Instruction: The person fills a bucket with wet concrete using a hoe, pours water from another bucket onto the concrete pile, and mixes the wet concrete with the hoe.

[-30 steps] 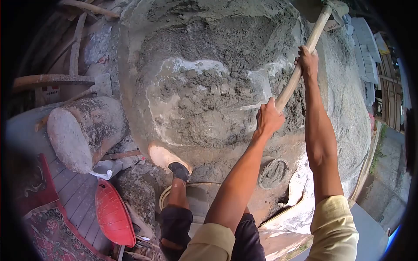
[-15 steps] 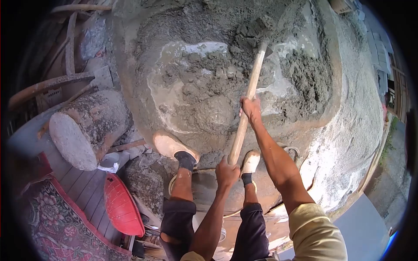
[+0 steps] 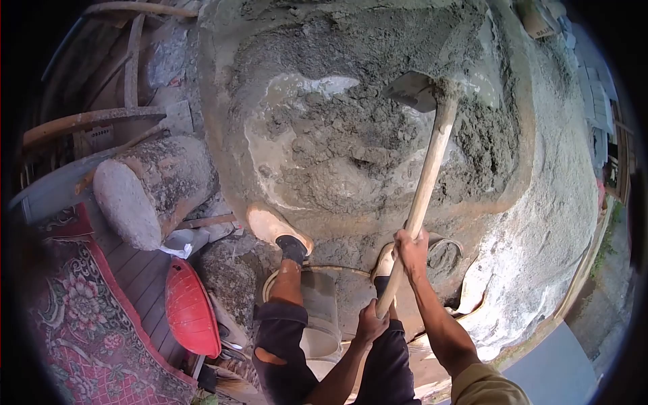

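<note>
My left hand (image 3: 372, 322) is wrapped round the lower end of a long wooden handle (image 3: 429, 177). Farther up the same handle, my right hand (image 3: 412, 251) is closed on it, near my shoe. A metal hoe blade (image 3: 413, 90) at the handle's far end rests at the upper part of the wet grey mortar (image 3: 324, 172), its flat face showing. Some mortar clings where blade and handle meet. Pale watery patches lie in the mortar.
My shoes (image 3: 268, 226) stand at the mortar's near edge. Leftward are a log (image 3: 156, 189), a red basin (image 3: 192, 308) and a patterned rug (image 3: 91, 317). Buckets (image 3: 320, 343) sit between my legs. A bag (image 3: 538, 19) lies at the upper right.
Both hands have come nearer my body and slightly right with the handle. The blade, mostly buried in mortar before, now shows. The whole view has shifted a little.
</note>
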Tool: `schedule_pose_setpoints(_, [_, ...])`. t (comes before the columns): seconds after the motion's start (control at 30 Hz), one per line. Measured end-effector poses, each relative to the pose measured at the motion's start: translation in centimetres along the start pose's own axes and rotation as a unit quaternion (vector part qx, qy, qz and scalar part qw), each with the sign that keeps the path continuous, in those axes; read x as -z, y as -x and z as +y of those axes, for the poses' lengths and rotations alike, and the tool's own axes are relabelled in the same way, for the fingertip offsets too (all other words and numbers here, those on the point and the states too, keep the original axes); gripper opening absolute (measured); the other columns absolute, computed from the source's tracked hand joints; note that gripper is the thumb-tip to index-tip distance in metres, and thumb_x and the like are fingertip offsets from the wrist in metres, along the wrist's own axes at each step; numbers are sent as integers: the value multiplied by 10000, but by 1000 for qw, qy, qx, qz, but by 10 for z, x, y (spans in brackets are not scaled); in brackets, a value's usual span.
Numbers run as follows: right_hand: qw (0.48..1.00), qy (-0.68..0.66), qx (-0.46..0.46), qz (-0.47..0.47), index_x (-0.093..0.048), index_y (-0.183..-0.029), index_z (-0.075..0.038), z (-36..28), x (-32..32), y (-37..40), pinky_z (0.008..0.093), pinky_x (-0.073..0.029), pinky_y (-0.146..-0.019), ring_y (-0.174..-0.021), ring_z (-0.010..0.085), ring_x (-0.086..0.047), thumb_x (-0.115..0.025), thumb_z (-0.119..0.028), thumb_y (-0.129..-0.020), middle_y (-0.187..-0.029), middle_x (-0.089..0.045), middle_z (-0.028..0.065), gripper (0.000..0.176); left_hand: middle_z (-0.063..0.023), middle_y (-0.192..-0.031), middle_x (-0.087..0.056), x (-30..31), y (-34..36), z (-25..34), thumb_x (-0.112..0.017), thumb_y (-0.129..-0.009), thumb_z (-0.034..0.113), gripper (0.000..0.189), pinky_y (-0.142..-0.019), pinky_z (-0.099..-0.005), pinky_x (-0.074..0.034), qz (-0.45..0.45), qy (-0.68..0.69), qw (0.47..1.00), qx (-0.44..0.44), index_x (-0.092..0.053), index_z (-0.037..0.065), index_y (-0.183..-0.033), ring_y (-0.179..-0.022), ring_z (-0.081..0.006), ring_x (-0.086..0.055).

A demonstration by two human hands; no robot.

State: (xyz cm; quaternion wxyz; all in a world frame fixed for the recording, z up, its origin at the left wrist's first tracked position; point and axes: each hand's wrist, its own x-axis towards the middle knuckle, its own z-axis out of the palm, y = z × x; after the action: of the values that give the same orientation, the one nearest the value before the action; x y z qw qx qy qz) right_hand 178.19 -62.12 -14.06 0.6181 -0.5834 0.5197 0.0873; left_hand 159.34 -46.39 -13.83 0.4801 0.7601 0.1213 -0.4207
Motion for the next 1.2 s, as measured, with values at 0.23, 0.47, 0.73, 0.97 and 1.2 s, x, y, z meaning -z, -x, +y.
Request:
schedule_pose_setpoints(0.23, [981,91,166,28,-492,-725,-3,-82,-101,-194,305,-418,-377,-409,162,-504,-580,-163,-808,-559,-499,58,201,-272,-803,-634,50,-198,94,-679,-722,129,262,-683,-483,-486,135,-16,990,-41,-579,-24,-909,-810,-441,-624])
schedule_pose_setpoints(0.47, [960,273,63,15,-560,-1123,61,30,-134,-108,458,-477,-850,-956,436,-613,-657,-249,-743,-991,-635,289,500,-111,-647,-586,63,-91,11,-685,-722,114,226,-579,-359,-475,123,88,982,117,-578,-38,-850,-585,-207,-578])
schedule_pose_setpoints(0.73, [986,112,-100,-77,-572,-999,8,116,-28,47,350,-476,-489,-536,190,-582,-619,-100,-744,-664,-580,86,281,-202,-710,-617,8,88,-42,-671,-730,135,225,-652,-440,-502,41,-40,987,149,-545,27,-881,-722,-386,-647])
schedule_pose_setpoints(0.97, [998,5,-4,68,-453,-875,-34,-4,16,-18,270,-376,-334,-365,131,-443,-558,-30,-774,-585,-491,39,145,-271,-829,-627,0,3,48,-670,-775,185,341,-716,-479,-508,-59,42,997,34,-528,2,-1024,-812,-443,-625])
schedule_pose_setpoints(1.2, [986,-86,-51,133,-484,-722,15,-33,-19,-196,339,-429,-381,-417,190,-467,-510,-42,-756,-569,-459,78,71,-283,-921,-646,132,-186,161,-637,-708,113,400,-782,-465,-517,-111,-211,969,-70,-566,-57,-1063,-905,-434,-628])
